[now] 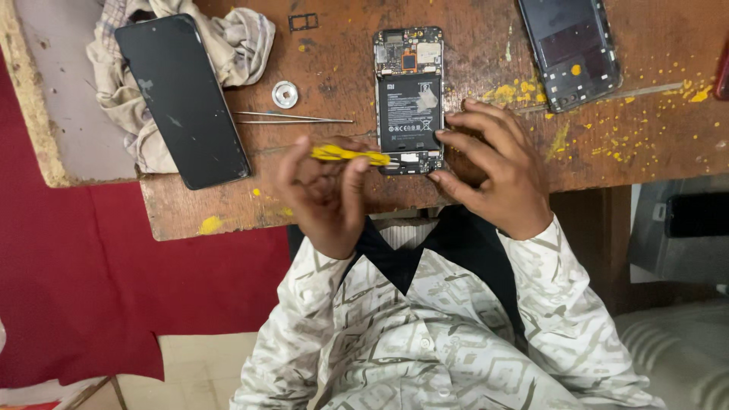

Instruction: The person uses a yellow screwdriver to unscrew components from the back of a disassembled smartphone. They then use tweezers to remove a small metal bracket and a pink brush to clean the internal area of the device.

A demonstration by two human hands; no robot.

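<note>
The hands are working at the near edge of a worn wooden bench (342, 45). The left hand (323, 193) is closing its fingers around a slim yellow plastic tool (349, 156), holding it sideways with its tip reaching the bottom end of an opened phone (408, 99). The right hand (493, 171) is spreading its fingers wide and pressing the fingertips against the phone's right edge and lower corner, gripping nothing.

The opened phone is lying flat with its back off, showing a black rectangular battery in the middle and a circuit board with metal shields at the far end. Just left of it, thin metal tweezers (292, 118) are lying across the wood, and beyond them a small round silver disc (285, 94) is sitting. A little dark rectangular tray frame (303, 21) is resting near the far edge. A glossy black phone screen panel (182, 99) is lying tilted on a crumpled pale checked cloth (243, 42) at the left. A dark phone back cover (569, 49) with an inner frame is lying at the right. Yellow crumbs (615, 137) are scattering over the scratched brown surface.
</note>
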